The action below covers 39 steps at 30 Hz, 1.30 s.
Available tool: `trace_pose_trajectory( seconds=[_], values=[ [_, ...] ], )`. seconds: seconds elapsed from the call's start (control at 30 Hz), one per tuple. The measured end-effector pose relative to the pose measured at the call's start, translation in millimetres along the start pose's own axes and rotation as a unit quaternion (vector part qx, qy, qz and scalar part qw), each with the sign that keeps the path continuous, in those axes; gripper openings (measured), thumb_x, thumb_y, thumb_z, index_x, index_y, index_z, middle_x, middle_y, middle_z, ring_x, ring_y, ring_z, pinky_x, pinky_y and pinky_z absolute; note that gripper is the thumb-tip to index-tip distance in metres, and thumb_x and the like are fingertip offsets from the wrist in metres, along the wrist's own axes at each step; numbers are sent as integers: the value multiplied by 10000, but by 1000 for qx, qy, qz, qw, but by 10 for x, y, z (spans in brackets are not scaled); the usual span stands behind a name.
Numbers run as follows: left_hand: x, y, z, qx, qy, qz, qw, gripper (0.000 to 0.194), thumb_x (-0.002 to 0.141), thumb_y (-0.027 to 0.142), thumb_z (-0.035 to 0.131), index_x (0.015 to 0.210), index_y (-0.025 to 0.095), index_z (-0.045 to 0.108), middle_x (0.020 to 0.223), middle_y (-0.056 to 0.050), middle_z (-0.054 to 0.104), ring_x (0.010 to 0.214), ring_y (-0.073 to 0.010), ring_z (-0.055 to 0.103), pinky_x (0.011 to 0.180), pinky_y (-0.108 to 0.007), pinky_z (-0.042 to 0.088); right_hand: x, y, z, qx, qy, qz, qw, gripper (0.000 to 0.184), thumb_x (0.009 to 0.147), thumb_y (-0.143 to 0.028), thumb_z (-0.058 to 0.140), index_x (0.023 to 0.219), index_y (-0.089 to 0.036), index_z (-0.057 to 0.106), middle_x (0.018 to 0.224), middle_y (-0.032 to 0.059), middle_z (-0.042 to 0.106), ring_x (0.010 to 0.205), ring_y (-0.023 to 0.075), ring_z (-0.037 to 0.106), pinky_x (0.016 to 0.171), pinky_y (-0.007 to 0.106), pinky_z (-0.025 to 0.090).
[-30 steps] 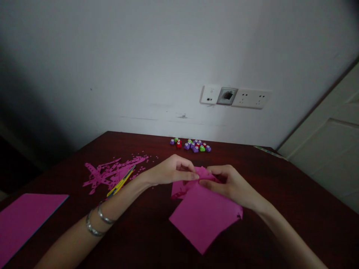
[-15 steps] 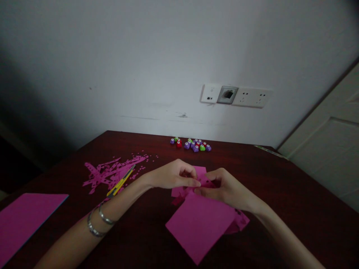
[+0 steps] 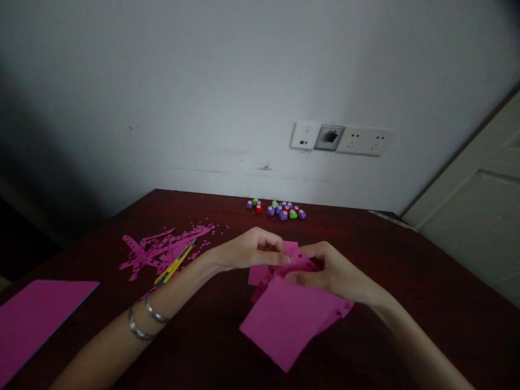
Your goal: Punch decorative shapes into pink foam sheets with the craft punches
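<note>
A pink sheet of paper [image 3: 290, 319] hangs tilted between my hands, with small punched holes along its edges. My left hand [image 3: 255, 250] pinches its upper part between thumb and fingers. From the other side, my right hand [image 3: 327, 271] grips the same paper, thumb on top and fingers partly hidden behind it. Both sets of fingertips are close together. Beneath and behind lies another pink piece of paper [image 3: 257, 274], partly covered by the left hand; whether it is joined to the held paper I cannot tell.
Pink paper scraps [image 3: 150, 252] with tiny punched bits lie at the left, a yellow cutter knife [image 3: 174, 265] on them. A larger pink sheet [image 3: 36, 319] rests at the table's left edge. Several small eyed craft punches [image 3: 283, 210] stand near the wall. A patterned strip [image 3: 392, 220] lies back right.
The lower flap of the held paper swings down and left, then lifts slightly. My fingers shift a little along its upper edge and keep their pinch.
</note>
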<state>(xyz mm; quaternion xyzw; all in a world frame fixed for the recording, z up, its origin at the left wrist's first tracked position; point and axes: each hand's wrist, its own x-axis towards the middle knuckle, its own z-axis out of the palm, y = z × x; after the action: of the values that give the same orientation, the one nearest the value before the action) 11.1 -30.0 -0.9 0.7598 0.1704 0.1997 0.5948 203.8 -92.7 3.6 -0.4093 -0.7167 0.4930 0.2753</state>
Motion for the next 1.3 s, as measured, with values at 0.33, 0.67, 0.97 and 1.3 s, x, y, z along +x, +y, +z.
trace_pose_trajectory(
  seconds=[0.33,0.67,0.97,1.3],
  values=[
    [21,-15,13,26,-22,-27,999,223,772,344,609,737,124,597,634,30,525,569,-56,439,555,-190,349,40,126,0,12,-24,51,998,266,722,-393,655,665,-133,639,511,-61,443,452,37,335,415,180,255],
    [37,-42,12,72,-47,4,996,279,824,343,540,656,121,521,595,43,438,554,-56,382,525,-200,299,21,83,20,21,9,49,999,328,703,-405,663,550,-131,566,495,-75,372,454,33,271,403,178,201],
    [35,-65,18,24,-65,14,997,273,821,346,544,658,130,510,598,40,438,561,-62,375,542,-208,306,24,51,38,29,-6,14,999,364,717,-361,656,479,-130,505,481,-76,336,454,31,253,405,176,197],
    [11,-44,-16,-3,-42,-34,999,270,770,393,605,735,126,586,638,24,514,576,-61,439,538,-194,339,13,58,-7,-3,19,25,1000,384,730,-354,633,473,-147,438,479,-80,311,442,30,244,392,175,178]
  ],
)
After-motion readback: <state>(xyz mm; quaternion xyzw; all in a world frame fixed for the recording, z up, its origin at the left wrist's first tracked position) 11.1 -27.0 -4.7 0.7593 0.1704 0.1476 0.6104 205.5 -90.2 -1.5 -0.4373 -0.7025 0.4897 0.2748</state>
